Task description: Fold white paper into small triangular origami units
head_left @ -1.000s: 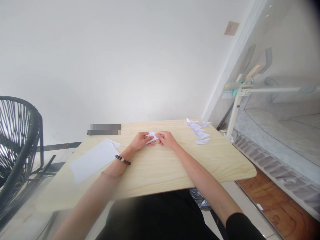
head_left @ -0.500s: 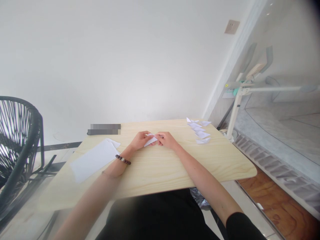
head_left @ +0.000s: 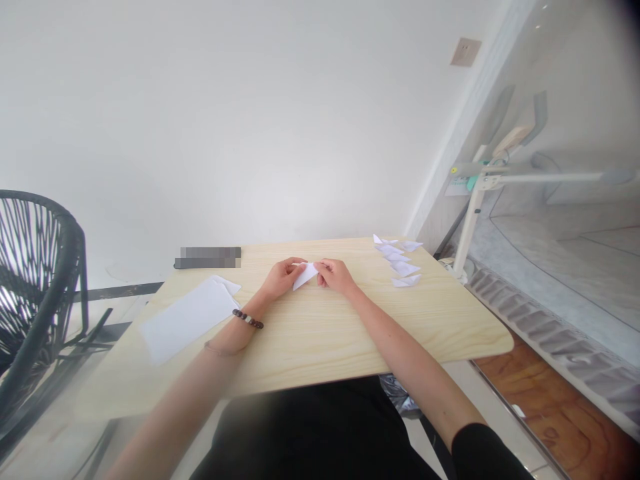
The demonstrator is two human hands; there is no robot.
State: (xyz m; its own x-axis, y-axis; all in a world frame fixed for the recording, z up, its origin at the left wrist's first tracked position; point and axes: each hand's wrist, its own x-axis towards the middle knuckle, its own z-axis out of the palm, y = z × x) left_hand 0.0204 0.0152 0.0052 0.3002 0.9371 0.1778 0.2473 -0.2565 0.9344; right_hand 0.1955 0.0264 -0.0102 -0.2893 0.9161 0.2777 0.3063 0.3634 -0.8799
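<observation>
Between my two hands is a small folded piece of white paper (head_left: 305, 276), held a little above the wooden table (head_left: 320, 340). My left hand (head_left: 283, 279) pinches its left side, thumb on top; a beaded bracelet circles that wrist. The right edge of the paper is gripped by my right hand (head_left: 334, 275), its fingers curled in. To the right stand several folded paper boats (head_left: 406, 268) in a loose group. A stack of white paper sheets (head_left: 193, 317) lies left of my left forearm.
A dark, partly blurred-out object (head_left: 208, 258) lies at the table's back left. A black woven chair (head_left: 45, 280) stands to the left. At the right is a white metal frame (head_left: 473, 223) with grey handles, beside a grey sofa (head_left: 570, 267). The wall runs behind the table.
My fingers have shifted on the folded paper, and my hands have drawn slightly apart. More of its white face shows between them now. The boats and sheets stay put.
</observation>
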